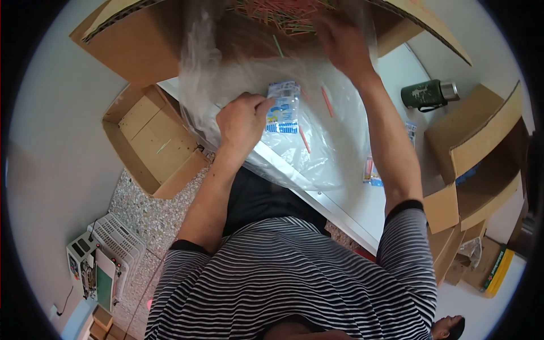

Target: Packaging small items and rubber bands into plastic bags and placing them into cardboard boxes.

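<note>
My left hand [241, 119] is closed, its thumb and fingers pinching the left edge of a small blue-and-white plastic packet [283, 106]. The packet lies over a clear plastic liner [334, 153] that spills out of a large cardboard box [136, 54]. Inside the box, at the top of the view, is a heap of thin pink and green sticks [277, 16] that look like small straws. My right hand [345, 48] reaches to the right side of that heap; its fingertips are dark and blurred, so their grip is unclear. A few loose sticks [327, 102] lie on the liner.
A shallow open carton [153, 147] stands at the left, with a stick in it. On the right are a green flask [428, 95], more blue packets [372, 173] beside my right forearm, and open cardboard boxes [476, 153]. A person's head [450, 327] shows at lower right.
</note>
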